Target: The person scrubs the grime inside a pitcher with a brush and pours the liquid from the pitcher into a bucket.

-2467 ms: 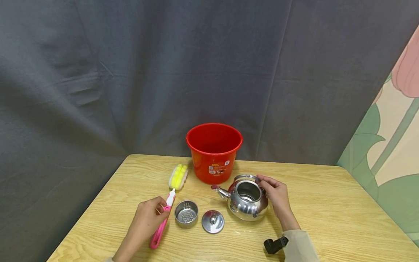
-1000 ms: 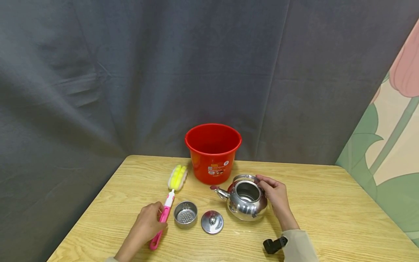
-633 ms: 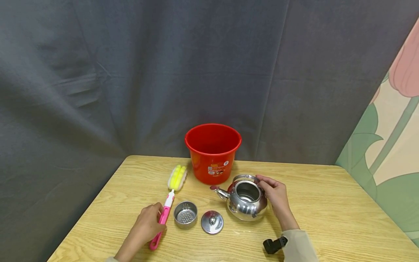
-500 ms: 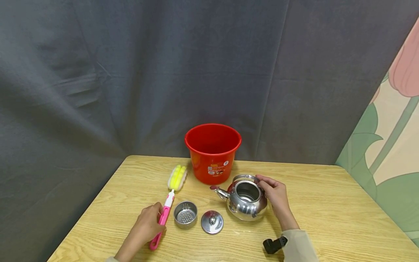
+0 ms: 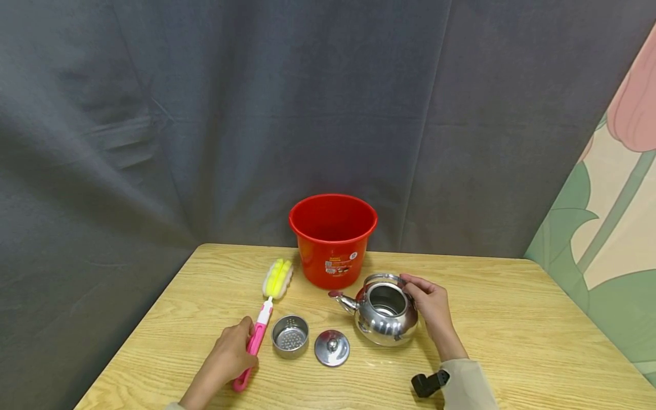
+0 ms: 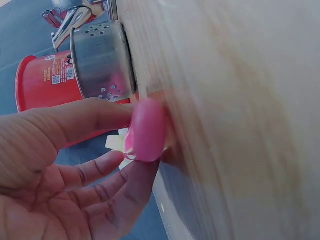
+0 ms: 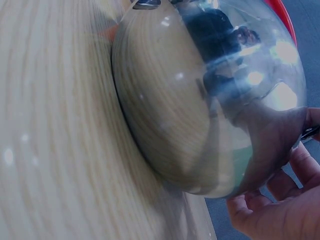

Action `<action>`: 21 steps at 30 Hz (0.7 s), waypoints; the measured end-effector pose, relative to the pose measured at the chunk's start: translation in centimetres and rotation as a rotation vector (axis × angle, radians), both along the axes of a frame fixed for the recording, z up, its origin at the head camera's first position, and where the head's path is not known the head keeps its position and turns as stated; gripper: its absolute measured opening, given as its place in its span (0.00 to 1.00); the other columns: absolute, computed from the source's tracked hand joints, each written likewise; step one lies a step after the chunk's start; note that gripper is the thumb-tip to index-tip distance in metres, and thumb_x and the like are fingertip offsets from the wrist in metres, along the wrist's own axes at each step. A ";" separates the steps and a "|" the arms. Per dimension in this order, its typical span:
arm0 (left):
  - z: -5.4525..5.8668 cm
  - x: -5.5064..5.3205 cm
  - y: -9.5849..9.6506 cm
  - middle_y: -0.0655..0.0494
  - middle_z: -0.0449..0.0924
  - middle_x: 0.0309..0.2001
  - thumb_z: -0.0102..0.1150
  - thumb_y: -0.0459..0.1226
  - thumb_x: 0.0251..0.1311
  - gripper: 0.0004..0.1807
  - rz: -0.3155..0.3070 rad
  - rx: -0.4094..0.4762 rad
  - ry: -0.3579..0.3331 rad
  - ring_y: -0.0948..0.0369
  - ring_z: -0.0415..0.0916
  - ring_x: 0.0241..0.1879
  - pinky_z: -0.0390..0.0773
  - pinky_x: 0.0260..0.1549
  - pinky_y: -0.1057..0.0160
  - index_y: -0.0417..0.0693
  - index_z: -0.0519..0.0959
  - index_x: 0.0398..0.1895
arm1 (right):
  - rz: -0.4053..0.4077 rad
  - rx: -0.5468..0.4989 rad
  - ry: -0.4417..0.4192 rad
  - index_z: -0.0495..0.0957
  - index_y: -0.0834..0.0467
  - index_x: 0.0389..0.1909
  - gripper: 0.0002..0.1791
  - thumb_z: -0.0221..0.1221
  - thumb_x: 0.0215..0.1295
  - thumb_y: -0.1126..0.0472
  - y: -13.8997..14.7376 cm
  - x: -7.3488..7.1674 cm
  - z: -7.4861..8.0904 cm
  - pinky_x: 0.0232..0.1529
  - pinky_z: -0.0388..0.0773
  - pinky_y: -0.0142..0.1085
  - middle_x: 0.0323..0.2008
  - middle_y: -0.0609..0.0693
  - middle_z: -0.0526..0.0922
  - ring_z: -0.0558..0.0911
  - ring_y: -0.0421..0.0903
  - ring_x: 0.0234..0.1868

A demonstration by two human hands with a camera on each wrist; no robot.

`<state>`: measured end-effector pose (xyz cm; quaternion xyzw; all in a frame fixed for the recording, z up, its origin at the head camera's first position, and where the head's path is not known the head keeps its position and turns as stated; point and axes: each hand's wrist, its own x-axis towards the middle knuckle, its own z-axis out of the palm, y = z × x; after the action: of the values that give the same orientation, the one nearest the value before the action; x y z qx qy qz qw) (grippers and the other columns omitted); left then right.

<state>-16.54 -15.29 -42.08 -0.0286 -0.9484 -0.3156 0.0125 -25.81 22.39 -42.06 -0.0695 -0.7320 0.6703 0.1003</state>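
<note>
At the left of the table, my left hand (image 5: 230,353) pinches the pink handle (image 6: 150,130) of a sponge brush (image 5: 258,333) between thumb and fingers. The brush lies slanted, its yellow and white sponge head pointing away. My right hand (image 5: 430,302) grips the raised handle of a shiny steel teapot (image 5: 386,327) at its right side. This teapot stands lidless, spout to the left. In the right wrist view, the teapot's round body (image 7: 200,100) fills the middle, with curled fingertips at its lower right edge. Between the hands are a perforated steel strainer cup (image 5: 290,337) and a round knobbed lid (image 5: 332,348).
Behind these things a red bucket (image 5: 333,256) stands near the back edge of the wooden table (image 5: 512,330). A dark grey curtain (image 5: 307,114) hangs behind it. A black device (image 5: 429,384) sits at the right wrist.
Over the earlier frames my left hand's fingertips shifted a little down the brush handle, toward its near end. The right hand and teapot stay in place.
</note>
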 end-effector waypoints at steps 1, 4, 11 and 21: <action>0.0 0.0 0.0 0.54 0.68 0.21 0.68 0.21 0.30 0.24 0.002 0.005 -0.006 0.61 0.67 0.17 0.69 0.10 0.68 0.40 0.68 0.32 | 0.001 -0.001 0.000 0.78 0.66 0.51 0.17 0.57 0.61 0.65 0.0 0.0 0.0 0.23 0.66 0.27 0.31 0.38 0.84 0.74 0.33 0.28; 0.2 0.0 0.0 0.53 0.68 0.21 0.68 0.22 0.32 0.23 0.012 0.017 -0.031 0.61 0.68 0.16 0.70 0.10 0.68 0.40 0.68 0.33 | 0.002 -0.004 -0.002 0.78 0.66 0.51 0.17 0.57 0.61 0.65 0.0 -0.1 0.0 0.23 0.66 0.27 0.31 0.38 0.84 0.73 0.33 0.28; 0.4 0.1 0.2 0.53 0.69 0.20 0.67 0.24 0.34 0.22 0.029 0.042 -0.042 0.61 0.69 0.15 0.71 0.09 0.67 0.40 0.68 0.34 | 0.000 0.004 -0.002 0.78 0.67 0.50 0.17 0.57 0.61 0.65 0.0 0.0 0.1 0.23 0.66 0.27 0.30 0.37 0.84 0.72 0.34 0.27; 0.4 0.2 0.1 0.54 0.70 0.19 0.67 0.24 0.35 0.21 0.057 0.041 -0.017 0.61 0.68 0.16 0.69 0.11 0.68 0.41 0.69 0.34 | 0.000 0.004 -0.003 0.78 0.66 0.50 0.17 0.57 0.61 0.64 0.0 0.1 0.1 0.23 0.66 0.27 0.30 0.38 0.84 0.73 0.33 0.26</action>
<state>-16.35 -15.16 -41.63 0.0014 -0.9422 -0.3349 0.0141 -25.74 22.35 -41.92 -0.0702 -0.7334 0.6689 0.0992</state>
